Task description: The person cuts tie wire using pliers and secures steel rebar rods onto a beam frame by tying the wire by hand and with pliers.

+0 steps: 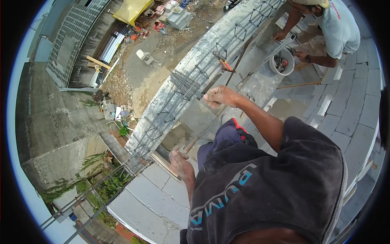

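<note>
My right hand is held out over the wall top, with its fingers curled together. Whatever is between them, if anything, cannot be made out. Just beyond it, a bundle of steel stirrups lies on a long rebar cage. Pincers with orange-red handles rest against that cage farther along. Lower down, my left hand hovers by the inner side of the wall, its dusty fingers loosely bent and apart. No object shows in it. A rod-like handle lies close to its fingertips.
A co-worker crouches at the upper right beside a white bucket holding tools. Grey block walls curve along the right. Past the concrete edge, the ground lies far below, with a chair and rubble.
</note>
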The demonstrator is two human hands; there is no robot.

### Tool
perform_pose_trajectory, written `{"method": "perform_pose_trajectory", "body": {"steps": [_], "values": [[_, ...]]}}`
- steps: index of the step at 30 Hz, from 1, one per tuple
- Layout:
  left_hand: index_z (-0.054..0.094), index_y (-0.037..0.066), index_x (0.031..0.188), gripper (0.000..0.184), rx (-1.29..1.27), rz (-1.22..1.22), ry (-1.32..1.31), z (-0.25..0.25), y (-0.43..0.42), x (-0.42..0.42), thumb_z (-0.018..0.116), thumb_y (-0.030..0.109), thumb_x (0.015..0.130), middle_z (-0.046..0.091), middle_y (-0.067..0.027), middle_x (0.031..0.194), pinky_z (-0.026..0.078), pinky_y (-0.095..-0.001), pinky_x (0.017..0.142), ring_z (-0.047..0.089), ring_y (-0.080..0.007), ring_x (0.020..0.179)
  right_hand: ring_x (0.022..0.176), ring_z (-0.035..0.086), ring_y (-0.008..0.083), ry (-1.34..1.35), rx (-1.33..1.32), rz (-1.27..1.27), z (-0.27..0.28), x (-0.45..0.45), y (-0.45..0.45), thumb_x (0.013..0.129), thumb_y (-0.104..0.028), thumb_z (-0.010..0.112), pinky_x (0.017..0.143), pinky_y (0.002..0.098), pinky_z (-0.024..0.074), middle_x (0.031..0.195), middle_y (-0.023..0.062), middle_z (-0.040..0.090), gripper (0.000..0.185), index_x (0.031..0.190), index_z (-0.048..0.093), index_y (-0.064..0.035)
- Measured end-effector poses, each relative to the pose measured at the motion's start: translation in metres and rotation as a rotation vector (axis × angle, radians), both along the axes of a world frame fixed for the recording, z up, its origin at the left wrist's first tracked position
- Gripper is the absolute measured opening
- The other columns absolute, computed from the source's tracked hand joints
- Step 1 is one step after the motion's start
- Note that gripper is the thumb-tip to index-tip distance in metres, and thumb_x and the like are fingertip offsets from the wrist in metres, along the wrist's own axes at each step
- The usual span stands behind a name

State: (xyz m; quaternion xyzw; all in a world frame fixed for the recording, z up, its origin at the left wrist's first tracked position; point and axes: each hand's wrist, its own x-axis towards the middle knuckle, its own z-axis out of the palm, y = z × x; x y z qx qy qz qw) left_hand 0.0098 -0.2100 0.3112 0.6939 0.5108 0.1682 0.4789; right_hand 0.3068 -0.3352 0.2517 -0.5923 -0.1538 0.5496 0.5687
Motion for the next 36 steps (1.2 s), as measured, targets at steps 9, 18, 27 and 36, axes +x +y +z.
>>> {"method": "perform_pose_trajectory", "body": {"steps": [9, 18, 27, 36], "values": [[0.059, 0.002, 0.099, 0.021, 0.503, -0.615, 0.133, 0.002, -0.009, 0.037, 0.048, 0.020, 0.099, 0.058, -0.0197, 0.093, 0.047, -0.0479, 0.074, 0.058, -0.0408, 0.087, 0.114, 0.059, 0.0282, 0.288, -0.009, 0.174, 0.028, -0.111, -0.001, 0.088, -0.075, 0.044, 0.093, 0.0437, 0.0479, 0.121, 0.0179, 0.064, 0.089, 0.128, 0.056, 0.0041], [0.060, 0.004, 0.085, 0.028, 0.360, -0.730, 0.134, -0.022, -0.023, 0.017, 0.056, 0.029, 0.096, 0.062, -0.0177, 0.075, 0.048, -0.0491, 0.063, 0.062, -0.0404, 0.073, 0.095, 0.062, 0.0178, 0.622, 0.036, -0.290, 0.014, -0.127, 0.022, 0.104, -0.040, 0.041, 0.079, 0.0350, 0.0516, 0.101, 0.0064, 0.064, 0.039, 0.114, 0.055, -0.0059], [0.067, 0.003, 0.096, 0.043, -0.408, -0.824, 0.066, -0.045, 0.007, -0.010, 0.046, 0.040, 0.100, 0.067, -0.0158, 0.084, 0.049, -0.0397, 0.074, 0.064, -0.0258, 0.078, 0.061, 0.043, 0.0101, 0.232, 0.260, -0.274, 0.052, -0.151, 0.052, 0.104, -0.036, 0.041, 0.057, 0.0291, 0.0433, 0.072, -0.0024, 0.042, 0.029, 0.099, 0.050, -0.0086], [0.060, -0.002, 0.121, 0.046, -0.946, -0.497, -0.456, 0.001, 0.042, -0.027, 0.053, 0.038, 0.100, 0.067, -0.0070, 0.107, 0.050, -0.0266, 0.084, 0.063, -0.0144, 0.094, 0.094, 0.059, 0.0412, -0.803, -0.082, 0.669, 0.073, -0.190, 0.040, 0.101, -0.038, 0.041, 0.085, 0.0456, 0.0458, 0.097, 0.0258, 0.063, 0.048, 0.108, 0.057, 0.0069]]}}
